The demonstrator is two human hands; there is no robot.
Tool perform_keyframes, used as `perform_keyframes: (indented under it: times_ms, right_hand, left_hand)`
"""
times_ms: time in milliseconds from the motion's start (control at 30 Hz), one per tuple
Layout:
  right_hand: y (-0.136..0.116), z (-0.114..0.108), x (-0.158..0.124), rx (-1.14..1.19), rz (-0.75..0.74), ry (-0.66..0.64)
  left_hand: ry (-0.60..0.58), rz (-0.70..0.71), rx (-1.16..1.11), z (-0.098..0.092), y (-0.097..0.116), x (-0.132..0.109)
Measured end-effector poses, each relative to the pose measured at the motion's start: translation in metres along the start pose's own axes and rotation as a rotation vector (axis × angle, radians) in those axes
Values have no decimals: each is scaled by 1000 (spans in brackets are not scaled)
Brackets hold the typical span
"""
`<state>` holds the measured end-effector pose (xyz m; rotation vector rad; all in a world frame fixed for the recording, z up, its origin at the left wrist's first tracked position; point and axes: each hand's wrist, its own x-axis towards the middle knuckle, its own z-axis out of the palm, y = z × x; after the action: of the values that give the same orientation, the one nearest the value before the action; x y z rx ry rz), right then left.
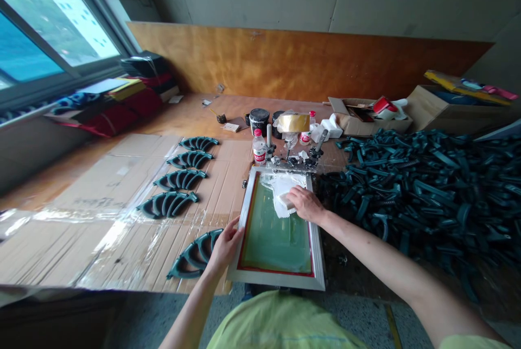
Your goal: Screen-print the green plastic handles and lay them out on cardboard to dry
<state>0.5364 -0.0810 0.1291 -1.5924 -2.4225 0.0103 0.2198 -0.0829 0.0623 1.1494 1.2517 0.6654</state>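
A metal-framed screen (277,240) with a green mesh lies in front of me, its far edge at a clamp fixture (293,162). My left hand (226,243) rests against the frame's left side, fingers on the rail. My right hand (306,203) is closed on a small whitish block (287,201), over the upper right of the mesh. Beneath it lies a crumpled white cloth or paper (280,184). Left of the frame, curved dark green parts (185,179) stand in several fanned rows on cardboard, one group (195,254) beside my left hand.
A large heap of dark green parts (439,191) covers the right side. Behind the frame stand a red-capped bottle (259,148), a black tub (259,119) and a roll of tape (293,122). Cardboard boxes (443,113) sit back right; red bundles (122,105) lie back left.
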Motion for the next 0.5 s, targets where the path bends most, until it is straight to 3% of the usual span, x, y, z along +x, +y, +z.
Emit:
perform_keyframes:
  times_ms: [167,400,500]
  right_hand:
    - [2,-5,-17,92,-95,-14]
    - [33,-41,55,105,331,7]
    - [56,-55,55,31,467,166]
  left_hand:
    - [48,-14,38,0,9,-4]
    - [-15,-54,-51,-5,56,-23]
    - [-23,-35,-100,-11,91,-28]
